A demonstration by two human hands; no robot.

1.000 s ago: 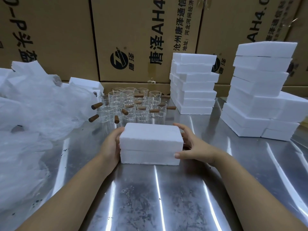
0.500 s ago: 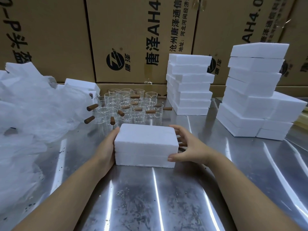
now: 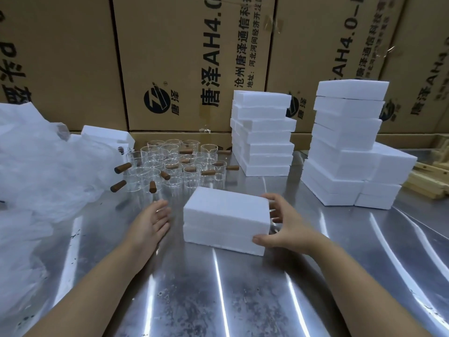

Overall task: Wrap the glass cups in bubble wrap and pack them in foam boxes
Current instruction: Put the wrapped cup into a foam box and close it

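Mid-frame on the worktop [image 3: 218, 300], a closed foam box [image 3: 226, 217] is gripped at its right end by the right hand [image 3: 286, 229] while the left hand [image 3: 151, 222] hovers spread and empty beside it, and with many cups [image 3: 175, 164] standing unwrapped behind and bubble wrap [image 3: 36, 171] heaped at far left, much seemingly remains.

- A closed foam box [image 3: 226, 215], white, with a seam between its two halves, lies mid-worktop [image 3: 218, 300], slightly askew. The right hand [image 3: 289, 227] grips its right end.
- Glass cups [image 3: 175, 164], clear with brown wooden handles, stand upright in a tight cluster behind it.
- Bubble wrap [image 3: 41, 171] lies heaped at the left.
- One foam box stack [image 3: 263, 142] stands just right of the cups, with a taller stack [image 3: 347, 132] farther right.
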